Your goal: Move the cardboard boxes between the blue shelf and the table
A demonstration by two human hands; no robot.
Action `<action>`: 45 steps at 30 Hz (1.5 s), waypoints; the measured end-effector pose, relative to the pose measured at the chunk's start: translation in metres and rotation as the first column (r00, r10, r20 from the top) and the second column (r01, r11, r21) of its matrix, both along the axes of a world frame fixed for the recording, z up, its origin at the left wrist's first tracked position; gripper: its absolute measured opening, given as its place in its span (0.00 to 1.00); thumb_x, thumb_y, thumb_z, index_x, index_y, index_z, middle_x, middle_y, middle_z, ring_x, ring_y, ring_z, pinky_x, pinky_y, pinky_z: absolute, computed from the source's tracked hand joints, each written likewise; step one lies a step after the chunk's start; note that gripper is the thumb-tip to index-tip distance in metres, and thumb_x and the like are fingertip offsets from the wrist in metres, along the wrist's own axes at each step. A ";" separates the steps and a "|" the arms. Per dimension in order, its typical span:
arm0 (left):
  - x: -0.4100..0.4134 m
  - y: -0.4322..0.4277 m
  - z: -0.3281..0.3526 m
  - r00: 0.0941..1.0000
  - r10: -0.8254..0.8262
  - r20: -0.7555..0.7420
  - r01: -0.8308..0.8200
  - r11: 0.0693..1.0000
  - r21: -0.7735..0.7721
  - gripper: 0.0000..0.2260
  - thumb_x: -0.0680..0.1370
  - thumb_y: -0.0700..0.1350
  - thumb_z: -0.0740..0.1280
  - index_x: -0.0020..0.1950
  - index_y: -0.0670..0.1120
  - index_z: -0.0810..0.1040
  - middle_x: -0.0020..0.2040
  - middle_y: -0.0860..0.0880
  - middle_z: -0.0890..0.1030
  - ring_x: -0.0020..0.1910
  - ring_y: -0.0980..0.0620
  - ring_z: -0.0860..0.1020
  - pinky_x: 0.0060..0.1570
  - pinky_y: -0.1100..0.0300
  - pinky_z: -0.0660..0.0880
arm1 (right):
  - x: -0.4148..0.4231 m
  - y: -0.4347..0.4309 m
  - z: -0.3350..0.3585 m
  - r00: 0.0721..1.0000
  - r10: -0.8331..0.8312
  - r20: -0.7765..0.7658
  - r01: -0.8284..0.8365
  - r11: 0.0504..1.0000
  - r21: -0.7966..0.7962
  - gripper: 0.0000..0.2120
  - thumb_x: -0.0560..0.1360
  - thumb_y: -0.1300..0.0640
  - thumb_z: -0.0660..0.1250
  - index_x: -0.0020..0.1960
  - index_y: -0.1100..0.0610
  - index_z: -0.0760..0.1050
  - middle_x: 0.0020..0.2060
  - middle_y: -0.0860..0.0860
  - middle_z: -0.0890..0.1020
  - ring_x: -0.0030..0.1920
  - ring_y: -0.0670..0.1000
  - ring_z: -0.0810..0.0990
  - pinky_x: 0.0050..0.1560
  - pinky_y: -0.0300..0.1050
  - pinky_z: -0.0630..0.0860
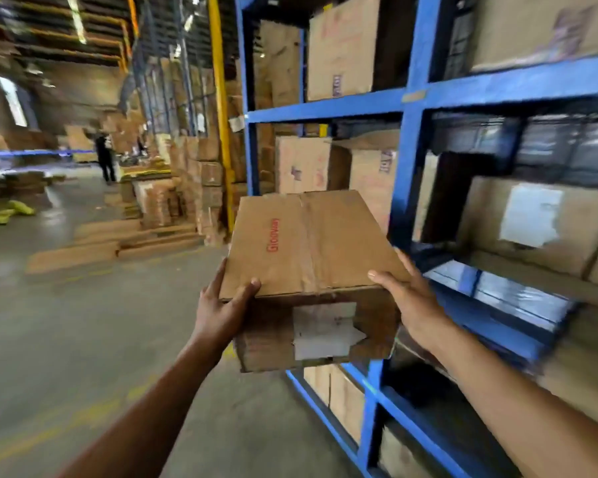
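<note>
Being held beside the blue shelf [412, 160], the cardboard box [311, 243] is clasped at both near corners by left hand [221, 305] and right hand [411, 301], probably for balance.

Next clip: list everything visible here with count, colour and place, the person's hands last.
carried box: one, brown with red print, held before the shelf
blue shelf: one, blue, right side
shelved boxes: several, brown, on the shelf tiers
yellow post: one, yellow, left of the shelf
stacked cartons: many, brown, along the aisle
flat cardboard sheets: several, brown, on the grey floor
sacks: a few, yellow-green, far left floor
distant person: one, dark clothes, down the aisle
left hand: one, grips the carried box's near left corner
right hand: one, grips its near right corner
</note>
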State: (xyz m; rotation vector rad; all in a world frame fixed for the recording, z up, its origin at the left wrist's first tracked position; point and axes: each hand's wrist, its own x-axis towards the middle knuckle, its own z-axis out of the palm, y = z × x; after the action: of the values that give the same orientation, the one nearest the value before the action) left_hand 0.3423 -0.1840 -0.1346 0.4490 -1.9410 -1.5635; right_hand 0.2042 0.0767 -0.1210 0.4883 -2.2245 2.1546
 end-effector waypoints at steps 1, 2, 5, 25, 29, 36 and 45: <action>-0.011 0.021 0.005 0.998 -0.053 -0.019 0.052 0.998 -0.030 0.38 0.72 0.57 0.77 0.79 0.53 0.68 0.67 0.48 0.78 0.65 0.51 0.77 0.69 0.52 0.72 | 0.006 0.028 0.003 0.998 -0.061 -0.015 0.061 0.998 -0.001 0.32 0.74 0.57 0.75 0.75 0.48 0.69 0.62 0.47 0.81 0.61 0.47 0.79 0.66 0.44 0.72; -0.019 0.040 0.010 0.996 -0.081 -0.028 0.080 0.995 -0.053 0.36 0.73 0.55 0.77 0.78 0.53 0.68 0.65 0.47 0.77 0.63 0.51 0.76 0.68 0.53 0.71 | 0.012 0.054 0.004 0.993 -0.112 -0.029 0.112 0.994 0.006 0.29 0.75 0.57 0.74 0.73 0.47 0.70 0.62 0.46 0.80 0.62 0.46 0.78 0.66 0.44 0.72; -0.030 0.066 0.028 0.993 -0.089 -0.081 0.077 0.988 -0.137 0.37 0.68 0.61 0.75 0.76 0.60 0.70 0.59 0.46 0.74 0.59 0.49 0.75 0.68 0.52 0.71 | 0.034 0.101 0.005 0.986 -0.142 -0.092 0.153 0.979 0.136 0.19 0.73 0.56 0.74 0.62 0.43 0.78 0.64 0.48 0.75 0.64 0.47 0.76 0.63 0.41 0.73; 0.065 0.226 0.060 0.896 -0.407 -0.175 0.413 0.911 -0.003 0.32 0.72 0.60 0.64 0.77 0.59 0.68 0.67 0.48 0.77 0.66 0.46 0.75 0.69 0.42 0.71 | 0.188 0.261 0.048 0.896 -0.437 -0.078 0.428 0.897 -0.111 0.45 0.58 0.38 0.78 0.72 0.49 0.71 0.56 0.48 0.85 0.54 0.51 0.85 0.56 0.56 0.82; 0.043 0.295 0.064 0.820 -0.537 -0.198 0.546 0.838 -0.010 0.29 0.73 0.60 0.65 0.74 0.58 0.73 0.66 0.55 0.79 0.67 0.52 0.76 0.72 0.44 0.69 | 0.219 0.330 0.059 0.794 -0.596 -0.120 0.582 0.802 -0.131 0.47 0.60 0.38 0.78 0.75 0.48 0.67 0.60 0.50 0.82 0.55 0.52 0.84 0.57 0.58 0.82; 0.003 0.374 0.056 0.734 -0.672 -0.097 0.669 0.741 -0.061 0.15 0.84 0.52 0.62 0.71 0.56 0.72 0.59 0.56 0.77 0.56 0.56 0.77 0.56 0.59 0.70 | 0.235 0.382 0.037 0.604 -0.758 -0.246 0.788 0.615 0.039 0.36 0.71 0.46 0.77 0.74 0.47 0.66 0.65 0.48 0.65 0.63 0.49 0.70 0.63 0.48 0.71; -0.070 0.379 0.045 0.737 -0.675 -0.028 0.523 0.596 -0.609 0.49 0.69 0.70 0.68 0.82 0.60 0.44 0.82 0.55 0.49 0.75 0.48 0.64 0.64 0.44 0.74 | 0.161 0.355 0.009 0.069 -0.493 -0.867 0.993 -0.047 0.105 0.22 0.81 0.51 0.55 0.74 0.53 0.69 0.74 0.55 0.68 0.76 0.58 0.62 0.70 0.61 0.58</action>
State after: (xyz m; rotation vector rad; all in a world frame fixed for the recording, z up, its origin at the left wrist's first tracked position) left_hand 0.2721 0.1947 -0.0892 -0.7311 -2.3328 -1.1907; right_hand 0.3648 0.4313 -0.1116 -0.2705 -1.8736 0.2086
